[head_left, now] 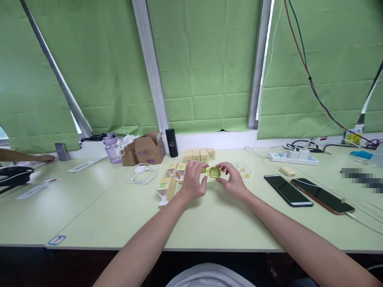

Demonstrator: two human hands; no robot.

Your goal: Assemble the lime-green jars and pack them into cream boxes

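A small yellow-green square case (pixel 214 172) is pinched at its right edge between the thumb and fingertips of my right hand (pixel 233 180). Just left of it, my left hand (pixel 194 181) curls its thumb and fingers around another yellow-green part (pixel 204 170), mostly hidden by the fingers; whether it joins the case cannot be made out. Beside my left hand lie opened small cartons with green squares, one nearest me (pixel 166 189). Closed cream boxes (pixel 196 154) stand in a row behind the hands. A clear plastic tray (pixel 243 170) with yellow bits sits right of my right hand.
Two phones, a near one (pixel 288 190) and a cabled one (pixel 321 195), lie right, before a power strip (pixel 293 158). At the back left stand a cardboard box (pixel 149 149), black cylinder (pixel 171 142) and purple bottle (pixel 113 150). Another person's arm (pixel 26 155) reaches in at far left.
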